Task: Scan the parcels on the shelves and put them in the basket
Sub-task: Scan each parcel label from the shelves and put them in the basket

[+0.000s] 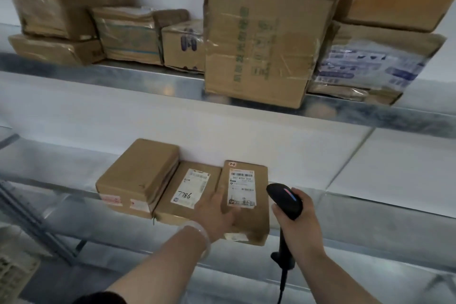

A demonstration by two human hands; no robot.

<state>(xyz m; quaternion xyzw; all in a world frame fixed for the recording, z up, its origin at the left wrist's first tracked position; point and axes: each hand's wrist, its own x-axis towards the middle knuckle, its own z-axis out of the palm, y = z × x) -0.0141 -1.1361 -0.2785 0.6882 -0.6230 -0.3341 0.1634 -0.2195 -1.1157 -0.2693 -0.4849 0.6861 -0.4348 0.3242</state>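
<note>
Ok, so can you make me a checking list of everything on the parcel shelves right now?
Surface: lower grey metal shelf, three parcels side by side near its front.
Job's things: brown cardboard parcel with white barcode label, front end past the shelf edge; flat brown parcel marked 7786; thicker brown taped parcel; black handheld scanner.
Clutter: nothing seen.
Hands: left hand grips the barcode-label parcel; right hand holds the scanner.
Cables: black scanner cable hangs from the handle.
Surroundings: upper metal shelf crowded with brown cardboard boxes; pale slatted thing lower left, maybe the basket.
</note>
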